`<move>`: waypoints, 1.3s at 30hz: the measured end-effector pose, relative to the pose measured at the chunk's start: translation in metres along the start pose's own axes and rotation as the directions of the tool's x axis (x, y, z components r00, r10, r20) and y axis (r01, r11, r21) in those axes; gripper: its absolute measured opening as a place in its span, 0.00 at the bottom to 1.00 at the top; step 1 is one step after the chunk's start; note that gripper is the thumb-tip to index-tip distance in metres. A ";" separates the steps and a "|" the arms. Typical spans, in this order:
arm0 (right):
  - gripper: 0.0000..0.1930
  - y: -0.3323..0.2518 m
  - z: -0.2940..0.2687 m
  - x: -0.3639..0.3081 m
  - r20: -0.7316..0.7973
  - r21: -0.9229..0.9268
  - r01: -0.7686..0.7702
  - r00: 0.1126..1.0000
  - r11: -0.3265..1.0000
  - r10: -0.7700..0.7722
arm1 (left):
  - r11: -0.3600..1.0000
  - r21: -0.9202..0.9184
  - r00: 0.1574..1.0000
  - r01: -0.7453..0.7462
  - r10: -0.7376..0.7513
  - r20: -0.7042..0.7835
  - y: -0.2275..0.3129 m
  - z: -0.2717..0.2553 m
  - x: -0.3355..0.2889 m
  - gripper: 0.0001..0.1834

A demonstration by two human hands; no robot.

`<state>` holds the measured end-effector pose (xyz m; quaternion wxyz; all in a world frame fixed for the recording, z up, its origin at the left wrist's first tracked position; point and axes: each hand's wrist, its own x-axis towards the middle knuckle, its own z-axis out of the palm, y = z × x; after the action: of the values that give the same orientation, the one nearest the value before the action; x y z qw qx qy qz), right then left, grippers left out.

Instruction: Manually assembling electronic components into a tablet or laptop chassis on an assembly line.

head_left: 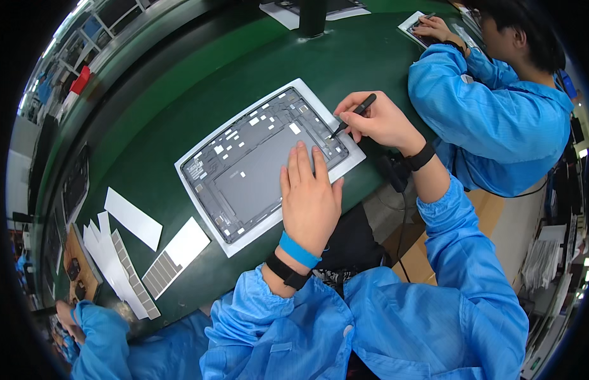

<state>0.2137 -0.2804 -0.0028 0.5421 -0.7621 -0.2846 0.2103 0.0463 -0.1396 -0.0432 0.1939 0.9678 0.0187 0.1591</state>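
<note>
A dark tablet housing [256, 174], its inner side up and dotted with small white pieces, lies tilted on a white sheet [356, 163]. My left hand [310, 202] rests on the housing's lower right part with fingers stretched out, holding nothing. In my right hand [386, 120] is a slim black pen-shaped tool [365, 104], gripped between thumb and fingers. The tool's thin tip points down at the housing's right edge; whether it touches cannot be made out, nor its exact kind.
Left on the green table [148, 158] lie a white strip [133, 218], a sheet of dark stickers [164, 272] and several more strips [110, 266]. A co-worker in blue [491, 126] works close on the right. Another blue sleeve [104, 335] shows lower left. A dark post [313, 18] stands at the far side.
</note>
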 end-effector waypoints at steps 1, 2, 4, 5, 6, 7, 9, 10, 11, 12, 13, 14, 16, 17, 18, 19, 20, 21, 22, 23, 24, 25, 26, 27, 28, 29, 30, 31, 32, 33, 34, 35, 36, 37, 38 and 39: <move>0.09 0.000 0.000 0.000 -0.014 -0.003 0.012 1.000 1.000 -0.012 | 1.000 0.001 1.000 -0.004 0.004 0.002 0.001 0.001 0.000 0.34; 0.09 -0.001 -0.001 -0.001 -0.018 -0.002 0.011 1.000 1.000 -0.012 | 1.000 0.022 1.000 -0.005 0.005 -0.004 0.002 0.002 0.000 0.34; 0.09 -0.003 -0.002 -0.002 -0.017 -0.025 0.001 1.000 1.000 -0.001 | 0.999 0.046 1.000 -0.008 0.008 -0.006 0.003 0.003 0.000 0.34; 0.09 -0.006 -0.002 -0.002 -0.019 -0.022 0.000 1.000 1.000 0.000 | 0.999 0.051 1.000 -0.005 0.005 -0.006 0.003 0.003 0.000 0.34; 0.09 -0.010 -0.002 -0.003 -0.018 -0.068 -0.007 1.000 0.998 0.006 | 0.998 0.056 1.000 -0.002 0.003 -0.004 0.004 0.003 0.000 0.34; 0.09 -0.014 -0.002 -0.003 -0.014 -0.114 -0.012 1.000 0.993 0.011 | 0.998 0.059 1.000 -0.002 0.002 -0.002 0.005 0.001 0.001 0.34; 0.09 -0.015 -0.002 -0.002 -0.015 -0.146 -0.009 1.000 0.989 0.007 | 0.998 0.058 0.999 0.026 -0.027 0.021 0.010 -0.003 0.005 0.35; 0.10 -0.016 -0.002 0.001 -0.012 -0.183 -0.001 1.000 0.983 -0.002 | 0.998 0.062 0.999 0.029 -0.031 0.021 0.013 -0.006 0.009 0.35; 0.10 -0.016 -0.001 0.002 -0.007 -0.178 0.002 1.000 0.984 -0.003 | 0.998 0.031 0.998 0.056 -0.057 0.039 0.016 -0.008 0.014 0.35; 0.10 -0.015 0.000 0.003 -0.003 -0.174 -0.006 1.000 0.985 0.006 | 0.996 0.002 0.995 0.085 -0.085 0.058 0.019 -0.008 0.018 0.35; 0.10 -0.014 0.000 0.005 0.002 -0.173 -0.014 1.000 0.985 0.014 | 0.996 0.006 0.994 0.092 -0.092 0.057 0.019 -0.002 0.022 0.35; 0.10 -0.013 0.001 0.007 0.019 -0.166 -0.003 1.000 0.986 0.006 | 0.998 0.019 0.998 0.064 -0.064 0.001 0.016 0.004 0.025 0.35; 0.10 -0.004 0.000 0.010 0.017 -0.123 0.020 1.000 0.992 -0.018 | 0.997 0.053 0.996 0.064 -0.061 -0.058 0.014 0.015 0.029 0.35; 0.10 -0.009 0.001 0.007 0.002 -0.116 0.013 1.000 0.993 -0.013 | 0.997 0.072 0.996 0.022 -0.016 -0.087 0.016 0.020 0.030 0.35; 0.10 -0.007 -0.001 0.005 0.002 -0.091 0.005 1.000 0.996 -0.005 | 0.995 0.095 0.993 -0.019 0.030 -0.114 0.016 0.023 0.031 0.35; 0.09 -0.006 0.001 0.000 -0.108 -0.064 0.055 0.992 0.996 -0.062 | 0.994 0.105 0.994 -0.039 0.049 -0.101 0.016 0.021 0.034 0.36; 0.09 -0.005 0.002 -0.006 -0.220 -0.044 0.102 0.969 0.994 -0.109 | 0.992 0.109 0.994 -0.059 0.069 -0.088 0.018 0.019 0.036 0.37; 0.10 -0.001 0.000 -0.008 -0.365 0.037 0.162 0.921 0.986 -0.138 | 0.987 0.140 0.993 -0.074 0.086 -0.083 0.016 0.020 0.036 0.37; 0.10 0.005 -0.005 -0.011 -0.506 0.106 0.234 0.850 0.966 -0.150 | 0.987 0.151 0.993 -0.060 0.074 -0.089 0.015 0.021 0.034 0.37; 0.13 0.008 -0.008 -0.015 -0.470 0.059 0.216 0.867 0.975 -0.164 | 0.988 0.144 0.992 -0.048 0.064 -0.109 0.013 0.021 0.031 0.37; 0.13 0.010 0.001 -0.018 -0.457 0.065 0.225 0.872 0.972 -0.172 | 0.990 0.137 0.990 -0.038 0.056 -0.131 0.011 0.019 0.028 0.37; 0.15 0.008 0.016 -0.028 -0.412 0.084 0.173 0.903 0.981 -0.124 | 0.997 0.078 0.988 -0.009 0.021 -0.154 0.006 0.011 0.020 0.36; 0.17 0.013 0.029 -0.035 -0.359 0.106 0.116 0.931 0.988 -0.071 | 0.996 0.086 0.989 0.003 0.010 -0.151 -0.001 0.000 0.012 0.36; 0.20 0.028 0.038 -0.042 -0.299 0.033 0.115 0.949 0.993 -0.100 | 1.000 -0.010 0.984 0.029 -0.030 -0.177 -0.010 -0.015 0.002 0.34; 0.17 0.036 0.045 -0.051 -0.265 -0.021 0.148 0.953 0.989 -0.149 | 0.994 -0.105 0.977 0.044 -0.064 -0.201 -0.018 -0.036 -0.009 0.32; 0.15 0.036 0.047 -0.061 -0.262 -0.329 0.200 0.920 0.923 -0.292 | 0.972 -0.179 0.964 0.149 -0.183 -0.192 -0.028 -0.059 -0.017 0.27; 0.14 0.031 0.053 -0.066 -0.209 -0.598 0.231 0.879 0.767 -0.428 | 0.983 -0.074 0.940 0.166 -0.180 -0.291 -0.053 -0.076 -0.030 0.22; 0.14 0.030 0.056 -0.068 -0.217 -0.596 0.219 0.882 0.773 -0.418 | 0.942 -0.030 0.898 0.335 -0.329 -0.292 -0.074 -0.085 -0.038 0.18; 0.13 0.025 0.061 -0.065 -0.229 -0.613 0.231 0.864 0.756 -0.449 | 0.903 0.130 0.882 0.410 -0.356 -0.309 -0.101 -0.093 -0.050 0.17; 0.14 0.022 0.064 -0.063 -0.238 -0.633 0.240 0.845 0.736 -0.480 | 0.814 0.166 0.819 0.557 -0.506 -0.269 -0.119 -0.098 -0.055 0.15; 0.14 0.023 0.064 -0.061 -0.235 -0.628 0.248 0.843 0.738 -0.484 | 0.810 0.171 0.816 0.562 -0.508 -0.275 -0.129 -0.098 -0.055 0.15; 0.13 0.024 0.062 -0.060 -0.227 -0.638 0.261 0.835 0.725 -0.501 | 0.838 0.179 0.853 0.516 -0.486 -0.189 -0.137 -0.098 -0.053 0.14; 0.13 0.024 0.061 -0.059 -0.221 -0.649 0.274 0.825 0.710 -0.521 | 0.865 0.180 0.884 0.468 -0.457 -0.102 -0.140 -0.099 -0.050 0.15; 0.13 0.025 0.061 -0.059 -0.224 -0.652 0.273 0.822 0.707 -0.524 | 0.884 0.154 0.897 0.442 -0.436 -0.072 -0.128 -0.099 -0.042 0.15; 0.13 0.024 0.060 -0.061 -0.229 -0.655 0.266 0.822 0.707 -0.521 | 0.887 0.151 0.900 0.436 -0.429 -0.077 -0.127 -0.095 -0.041 0.15; 0.13 0.022 0.059 -0.063 -0.236 -0.660 0.258 0.820 0.706 -0.521 | 0.885 0.235 0.916 0.402 -0.391 -0.093 -0.128 -0.091 -0.041 0.14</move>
<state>0.1334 -0.2862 -0.0424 0.3512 -0.8395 -0.3752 -0.1763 -0.0181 0.0085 -0.0252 0.0986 0.9565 0.2400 0.1333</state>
